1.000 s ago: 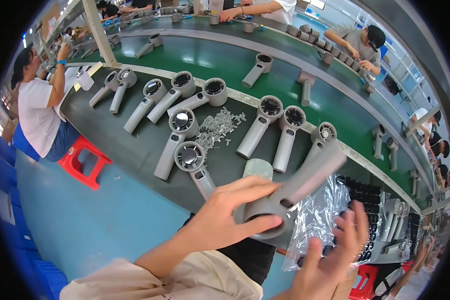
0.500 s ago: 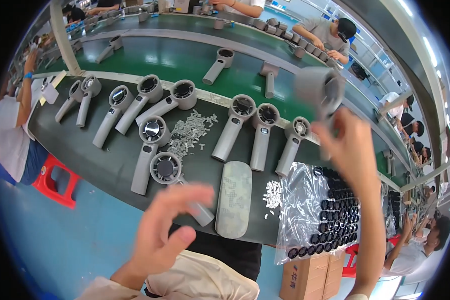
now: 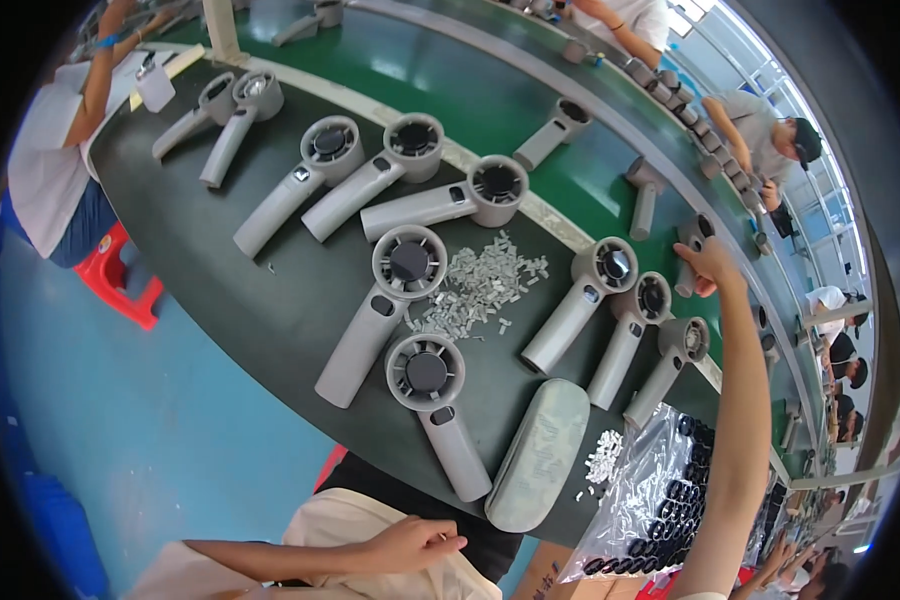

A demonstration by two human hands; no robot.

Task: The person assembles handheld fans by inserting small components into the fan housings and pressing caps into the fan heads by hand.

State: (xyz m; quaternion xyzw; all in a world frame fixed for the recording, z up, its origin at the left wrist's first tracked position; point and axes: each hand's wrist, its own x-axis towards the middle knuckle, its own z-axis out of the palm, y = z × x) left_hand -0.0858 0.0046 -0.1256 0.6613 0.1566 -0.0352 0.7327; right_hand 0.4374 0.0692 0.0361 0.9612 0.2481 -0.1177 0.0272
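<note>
My right hand (image 3: 708, 264) reaches out over the green conveyor belt, its fingers closed around the handle of a grey handheld fan (image 3: 697, 228). Down by my lap, my left hand (image 3: 417, 545) is loosely curled with nothing visible in it. The closest fan (image 3: 427, 372) lies on the dark bench, its handle pointing toward me. Beside it rests a pale patterned oblong case (image 3: 540, 455). More grey fans lie to the right, among them one with a shiny hub (image 3: 613, 264). Another fan (image 3: 408, 262) lies next to a heap of small grey pieces (image 3: 480, 285).
Several more fans (image 3: 330, 143) lie along the bench's far left side. White small pieces (image 3: 604, 456) and a clear plastic sheet with black rings (image 3: 660, 510) are at the right. Fans also lie on the conveyor belt (image 3: 600, 180). Co-workers sit across it; a red stool (image 3: 120, 280) stands left.
My right hand has carried the fan out and lowered it to the belt. My left hand has drawn back to my lap and curled. The view has shifted, so the bench appears turned.
</note>
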